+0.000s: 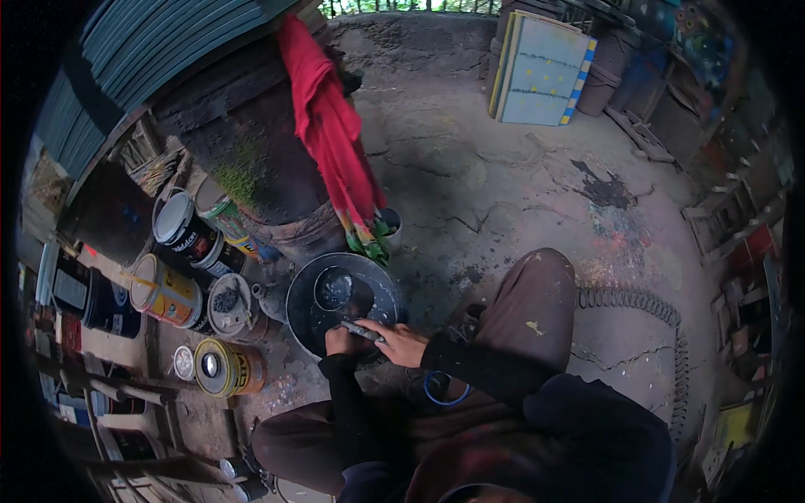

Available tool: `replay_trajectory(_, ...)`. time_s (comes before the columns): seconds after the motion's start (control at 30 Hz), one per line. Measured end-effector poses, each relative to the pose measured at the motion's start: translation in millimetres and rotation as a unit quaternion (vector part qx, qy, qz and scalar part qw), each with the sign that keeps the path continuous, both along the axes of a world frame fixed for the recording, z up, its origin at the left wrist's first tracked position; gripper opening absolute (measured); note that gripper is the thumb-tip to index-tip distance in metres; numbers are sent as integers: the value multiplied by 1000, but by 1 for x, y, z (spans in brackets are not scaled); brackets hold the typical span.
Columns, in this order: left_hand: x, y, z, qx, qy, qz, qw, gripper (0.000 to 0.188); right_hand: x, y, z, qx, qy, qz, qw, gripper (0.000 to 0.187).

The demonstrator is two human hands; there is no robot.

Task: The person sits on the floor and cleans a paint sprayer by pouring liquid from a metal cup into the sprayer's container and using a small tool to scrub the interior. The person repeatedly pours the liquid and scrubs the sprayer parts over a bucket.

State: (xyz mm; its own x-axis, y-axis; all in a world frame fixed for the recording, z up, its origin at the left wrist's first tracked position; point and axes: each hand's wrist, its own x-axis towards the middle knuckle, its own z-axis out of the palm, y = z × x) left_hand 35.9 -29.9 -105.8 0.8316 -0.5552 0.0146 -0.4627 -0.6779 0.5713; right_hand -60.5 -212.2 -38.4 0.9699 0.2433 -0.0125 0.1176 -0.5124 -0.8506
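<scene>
A wide black basin stands on the ground in front of me, with a smaller round dark container inside it. The container's wet-looking bottom catches the light. Over the basin's near rim, my right hand is closed around a short grey rod-like piece, which slants up to the left. My left hand is a fist against the same piece, close to its far end. The fingers hide part of it, and its exact kind does not show.
Paint buckets and a yellow tin crowd the left side. A red cloth hangs from a large dark drum beyond the basin. A coiled hose lies at right; painted panels lean far back.
</scene>
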Motion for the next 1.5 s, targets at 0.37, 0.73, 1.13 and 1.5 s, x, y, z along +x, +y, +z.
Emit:
replay_trajectory(0.37, 2, 0, 4, 71, 49, 3, 996, 38, -2, 0, -3, 16, -34, -16, 999, 66)
replay_trajectory(0.73, 8, 16, -35, -235, 284, 108, 923, 24, -2, 2, -5, 20, -63, -18, 998, 64)
replay_trajectory(1.13, 4, 5, 9, 87, 60, -7, 994, 47, -3, 3, -6, 19, -68, -26, 997, 66)
replay_trajectory(1.5, 1, -2, 18, 97, 93, 3, 991, 47, -5, -1, -1, 17, -62, -24, 998, 66)
